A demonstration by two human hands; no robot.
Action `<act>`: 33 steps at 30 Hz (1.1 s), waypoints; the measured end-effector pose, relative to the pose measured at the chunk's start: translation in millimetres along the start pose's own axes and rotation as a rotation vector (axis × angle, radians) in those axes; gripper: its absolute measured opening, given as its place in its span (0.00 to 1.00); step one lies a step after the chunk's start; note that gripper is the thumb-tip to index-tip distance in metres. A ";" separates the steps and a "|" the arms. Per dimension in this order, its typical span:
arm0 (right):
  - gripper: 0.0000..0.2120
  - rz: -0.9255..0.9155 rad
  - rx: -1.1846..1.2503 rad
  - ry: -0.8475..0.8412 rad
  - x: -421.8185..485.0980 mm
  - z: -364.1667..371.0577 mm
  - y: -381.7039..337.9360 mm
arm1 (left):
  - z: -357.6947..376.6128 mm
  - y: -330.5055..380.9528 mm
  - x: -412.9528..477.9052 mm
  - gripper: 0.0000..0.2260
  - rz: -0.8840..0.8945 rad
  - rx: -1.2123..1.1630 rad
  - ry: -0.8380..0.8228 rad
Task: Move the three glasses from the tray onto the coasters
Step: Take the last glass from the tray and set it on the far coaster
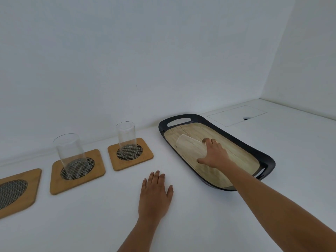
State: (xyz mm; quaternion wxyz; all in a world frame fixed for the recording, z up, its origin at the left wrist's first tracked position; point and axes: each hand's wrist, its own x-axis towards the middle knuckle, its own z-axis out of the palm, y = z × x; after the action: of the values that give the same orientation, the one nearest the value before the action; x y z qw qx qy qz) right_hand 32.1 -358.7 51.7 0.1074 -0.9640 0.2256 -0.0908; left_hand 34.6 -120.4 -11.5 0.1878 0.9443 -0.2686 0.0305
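Two clear glasses stand upright on wooden coasters: one glass on the middle coaster, another glass on the right coaster. A third coaster at the far left is bare. The third glass is tilted inside the black tray with a wood-pattern floor. My right hand is wrapped around that glass. My left hand lies flat on the white counter, fingers spread, holding nothing.
A white wall runs close behind the coasters and tray. Behind the tray, a flush rectangular hatch sits in the counter near the corner. The tray has cut-out handles at both ends.
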 end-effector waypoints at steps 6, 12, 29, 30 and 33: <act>0.36 0.057 0.280 0.103 -33.0 3.9 2.0 | -5.7 -12.8 -23.7 0.24 -0.014 -0.005 0.019; 0.34 0.062 0.467 0.247 -51.9 -9.6 -3.3 | -11.3 -25.5 -42.6 0.24 -0.045 0.000 0.028; 0.34 0.202 1.381 0.367 -94.1 -52.1 -104.9 | -58.7 -106.7 -104.9 0.22 -0.173 0.043 0.061; 0.31 0.225 1.508 0.294 -97.0 -52.0 -114.1 | -62.9 -114.9 -110.7 0.22 -0.197 0.052 0.073; 0.22 0.253 1.730 0.013 -104.6 -45.6 -135.6 | -75.9 -141.1 -130.0 0.22 -0.277 0.063 0.102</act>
State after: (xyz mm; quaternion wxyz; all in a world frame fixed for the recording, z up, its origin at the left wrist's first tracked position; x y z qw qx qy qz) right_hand -13.9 -200.1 115.9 0.8095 -0.5114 0.1833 -0.2229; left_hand 0.1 83.0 -9.4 0.1740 0.9750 -0.1245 0.0605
